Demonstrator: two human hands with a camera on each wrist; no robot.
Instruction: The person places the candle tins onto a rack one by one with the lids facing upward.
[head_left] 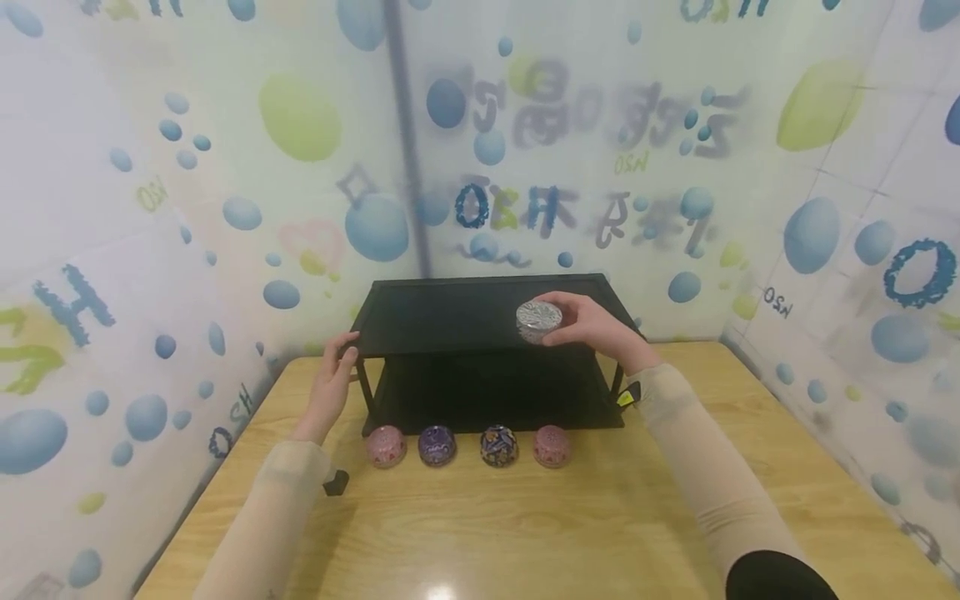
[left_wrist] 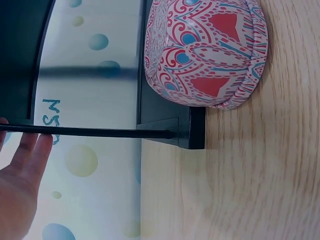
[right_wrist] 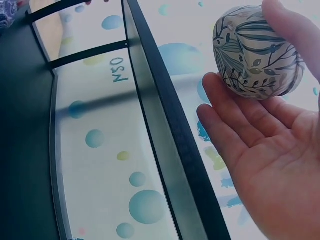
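Observation:
A black two-tier shelf [head_left: 480, 312] stands on the wooden table. My right hand [head_left: 588, 323] holds a small round tin [head_left: 537, 321] with a white, dark-leafed pattern over the right part of the top tier. In the right wrist view, the thumb lies on one side of the tin [right_wrist: 257, 55] and the fingers are on the other. At the shelf's upper left corner, my left hand [head_left: 330, 387] grips the frame with thumb and fingers. Its fingers [left_wrist: 37, 155] touch the thin post [left_wrist: 95, 131] in the left wrist view.
Along the shelf's front edge sit a pink tin [head_left: 386, 447], a purple tin [head_left: 437, 446], a dark floral tin [head_left: 498, 446] and another pink tin [head_left: 552, 446]. Behind and beside the table [head_left: 480, 525] hangs a curtain [head_left: 300, 200] printed with blue and green spots.

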